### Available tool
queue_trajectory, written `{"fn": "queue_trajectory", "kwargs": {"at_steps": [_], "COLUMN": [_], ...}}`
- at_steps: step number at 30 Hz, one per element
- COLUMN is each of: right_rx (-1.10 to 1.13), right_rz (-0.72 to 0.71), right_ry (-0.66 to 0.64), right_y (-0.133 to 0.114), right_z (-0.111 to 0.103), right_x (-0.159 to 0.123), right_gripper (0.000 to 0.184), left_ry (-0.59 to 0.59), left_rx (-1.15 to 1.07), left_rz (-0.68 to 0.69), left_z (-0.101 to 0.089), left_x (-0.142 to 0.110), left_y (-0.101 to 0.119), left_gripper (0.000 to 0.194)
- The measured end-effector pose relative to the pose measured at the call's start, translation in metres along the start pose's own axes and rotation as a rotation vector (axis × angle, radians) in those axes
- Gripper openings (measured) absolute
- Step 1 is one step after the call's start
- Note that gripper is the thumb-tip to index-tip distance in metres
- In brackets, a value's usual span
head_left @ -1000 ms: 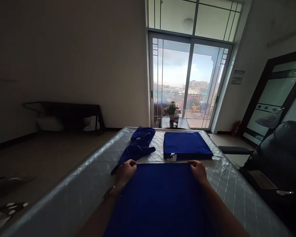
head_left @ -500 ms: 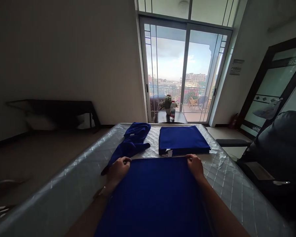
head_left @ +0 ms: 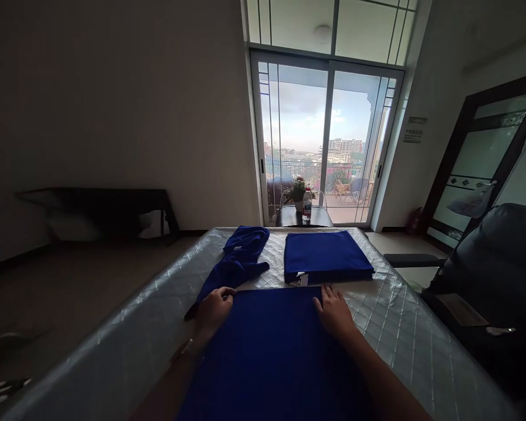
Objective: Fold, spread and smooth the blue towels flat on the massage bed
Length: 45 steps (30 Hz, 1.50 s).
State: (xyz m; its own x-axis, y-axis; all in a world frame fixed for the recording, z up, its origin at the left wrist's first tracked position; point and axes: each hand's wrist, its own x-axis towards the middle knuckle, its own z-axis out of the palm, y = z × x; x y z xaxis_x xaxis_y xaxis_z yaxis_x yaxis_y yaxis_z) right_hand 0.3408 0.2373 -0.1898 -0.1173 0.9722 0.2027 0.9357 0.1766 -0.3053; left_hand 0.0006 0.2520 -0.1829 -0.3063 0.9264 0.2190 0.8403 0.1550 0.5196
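Observation:
A dark blue cloth (head_left: 272, 351) lies spread flat on the quilted silvery mattress (head_left: 394, 339) in front of me. My left hand (head_left: 214, 310) has its fingers closed on the cloth's far left corner. At the far right corner my right hand (head_left: 333, 307) rests open, its fingers stretched out on the fabric. Just beyond the right hand sits a folded stack of blue cloth (head_left: 326, 254), with a white label at its near edge. Past my left hand lies a crumpled blue garment (head_left: 236, 263).
A small dark table (head_left: 284, 218) with a plant pot (head_left: 298, 193) and a bottle (head_left: 307, 204) stands beyond the mattress, before a glass sliding door (head_left: 298, 128). To the right is a dark armchair (head_left: 499, 263). A low black frame (head_left: 114, 213) lies by the left wall.
My right hand has loosened from a closed grip on the far right corner and now lies flat, slightly further left. My left hand keeps hold of its corner. The view has tilted up a little.

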Motion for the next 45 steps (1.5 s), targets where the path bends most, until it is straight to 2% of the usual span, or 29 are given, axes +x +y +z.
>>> {"fn": "queue_trajectory", "kwargs": {"at_steps": [4, 8, 10, 12, 15, 19, 21, 23, 25, 28, 31, 34, 36, 39, 45], "right_rx": [-0.059, -0.090, -0.089, -0.074, -0.055, -0.092, -0.116, -0.121, -0.105, -0.057, -0.029, -0.047, -0.062, -0.077, -0.112], "right_rz": [0.031, 0.069, 0.065, 0.056, 0.044, -0.008, -0.049, -0.073, -0.055, 0.007, 0.033, 0.013, -0.002, -0.009, -0.029], "right_ry": [-0.092, -0.121, -0.122, -0.116, -0.095, -0.079, -0.091, -0.101, -0.094, -0.066, -0.053, -0.046, -0.037, -0.027, -0.040], "right_y": [0.000, -0.002, -0.002, -0.001, 0.002, 0.008, 0.011, 0.013, 0.012, 0.009, 0.006, 0.006, 0.007, 0.007, 0.006], "right_z": [0.002, -0.004, -0.005, -0.004, -0.001, 0.003, 0.004, 0.004, 0.003, 0.002, 0.002, 0.003, 0.004, 0.005, 0.003], "right_x": [-0.005, -0.007, -0.007, -0.007, -0.008, -0.009, -0.009, -0.009, -0.009, -0.008, -0.007, -0.008, -0.008, -0.008, -0.007], "right_gripper": [0.068, 0.068, 0.068, 0.069, 0.067, 0.064, 0.063, 0.063, 0.062, 0.062, 0.064, 0.063, 0.062, 0.062, 0.060], "left_ry": [-0.037, -0.058, -0.055, -0.068, -0.140, -0.223, -0.221, -0.201, -0.198, -0.197, -0.188, -0.184, -0.169, -0.161, -0.178], "left_rx": [0.014, 0.051, 0.073, 0.067, 0.029, 0.048, 0.096, 0.154, 0.194, 0.244, 0.319, 0.360, 0.360, 0.329, 0.266], "left_rz": [-0.001, 0.028, 0.074, 0.196, 0.458, 0.664, 0.758, 0.775, 0.728, 0.689, 0.642, 0.523, 0.428, 0.320, 0.299], "left_z": [-0.005, -0.021, -0.029, -0.028, -0.001, 0.065, 0.092, 0.107, 0.111, 0.103, 0.081, 0.053, 0.038, 0.026, 0.027], "left_x": [0.001, 0.001, -0.004, -0.015, -0.044, -0.084, -0.092, -0.091, -0.085, -0.072, -0.056, -0.042, -0.035, -0.029, -0.025], "left_y": [0.001, 0.008, 0.021, 0.044, 0.093, 0.157, 0.176, 0.182, 0.174, 0.142, 0.096, 0.053, 0.034, 0.019, 0.015], "left_gripper": [0.028, 0.026, 0.027, 0.029, 0.034, 0.041, 0.044, 0.050, 0.055, 0.060, 0.056, 0.057, 0.063, 0.072, 0.081]}}
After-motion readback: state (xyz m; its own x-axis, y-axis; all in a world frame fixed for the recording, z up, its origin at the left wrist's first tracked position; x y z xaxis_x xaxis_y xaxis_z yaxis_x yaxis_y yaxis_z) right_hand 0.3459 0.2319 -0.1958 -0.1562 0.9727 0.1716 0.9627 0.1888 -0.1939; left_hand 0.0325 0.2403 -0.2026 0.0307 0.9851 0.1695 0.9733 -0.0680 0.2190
